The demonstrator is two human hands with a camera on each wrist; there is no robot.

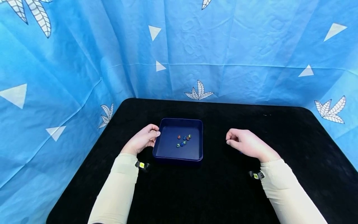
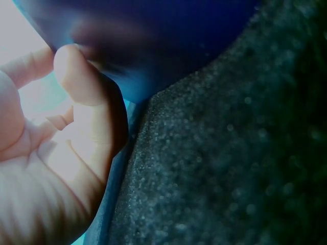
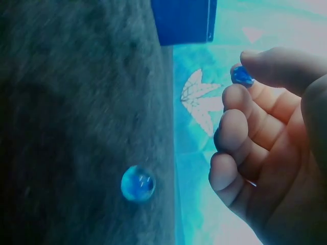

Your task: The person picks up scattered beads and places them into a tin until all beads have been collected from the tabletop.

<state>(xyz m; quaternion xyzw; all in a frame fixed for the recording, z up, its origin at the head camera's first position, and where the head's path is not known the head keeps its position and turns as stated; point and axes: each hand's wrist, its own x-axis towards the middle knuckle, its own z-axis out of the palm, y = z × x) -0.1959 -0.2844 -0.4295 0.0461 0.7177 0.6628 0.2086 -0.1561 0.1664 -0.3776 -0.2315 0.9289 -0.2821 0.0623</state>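
A dark blue square tray (image 1: 179,157) sits on the black table, with several small glass marbles (image 1: 182,144), orange, blue and green, loose on its floor. At its left side my left hand (image 1: 142,138) holds the wall, thumb by the rim; in the left wrist view, bent fingers (image 2: 84,84) touch the outer wall. To the right of the tray, above the table, my right hand (image 1: 249,143) pinches a blue marble (image 3: 241,76) between thumb and index finger, its other fingers curled. Another clear-and-blue marble (image 3: 138,184) lies on the table below this hand.
The black cloth-covered table (image 1: 195,193) has rounded far corners. A blue curtain (image 1: 237,46) with white triangles and leaf prints hangs behind it and along the left. Each wrist carries a small strapped camera (image 1: 255,175).
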